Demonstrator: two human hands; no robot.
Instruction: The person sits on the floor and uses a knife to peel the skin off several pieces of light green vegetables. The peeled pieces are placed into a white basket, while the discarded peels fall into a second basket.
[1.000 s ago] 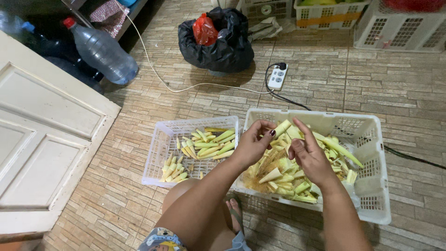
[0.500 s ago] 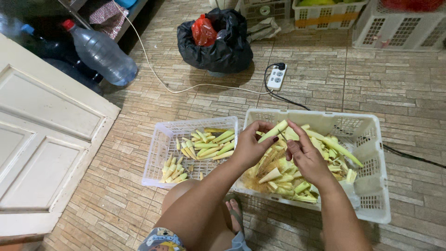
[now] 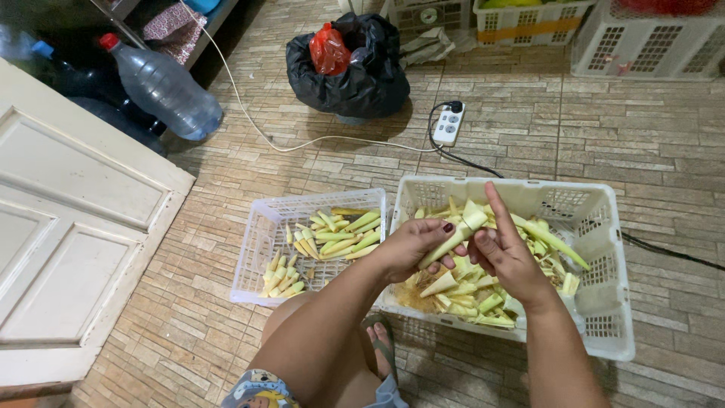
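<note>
Pale green peeled stalk (image 3: 455, 236) being gripped lengthwise in the left hand (image 3: 414, 246), tilting up to the right, its cut end hovering above the large white basket (image 3: 604, 227). Left hand curling around the lower half of the stalk, thumb on top, dark-painted nail showing. Right hand (image 3: 507, 257) meeting the upper end of the stalk, index finger stretching straight up past it, remaining fingers touching its tip and side; not closing fully around anything else that can be made out. Both forearms reaching forward from the bottom edge, left arm crossing over a bent knee, a sandalled foot (image 3: 382, 346) showing just below the basket.

Under the hands, the large basket holding a loose heap of cut stalk pieces and peelings (image 3: 483, 298), too many to count. Just beside it on the left, touching or nearly touching, a smaller white basket (image 3: 257, 257) carrying trimmed stalk pieces (image 3: 340, 234) in two loose clusters.

Farther off on the tiled floor (image 3: 589, 143): one black rubbish bag (image 3: 362, 75) with a red bag (image 3: 330, 47) tucked in its mouth, one white power strip (image 3: 448, 125) with a white cord and a black cable trailing away, one clear plastic bottle (image 3: 162, 87) with a red cap leaning at upper left, a white panelled door (image 3: 68, 227) lying at the left, and three more crates (image 3: 649, 38) lining the top edge.
</note>
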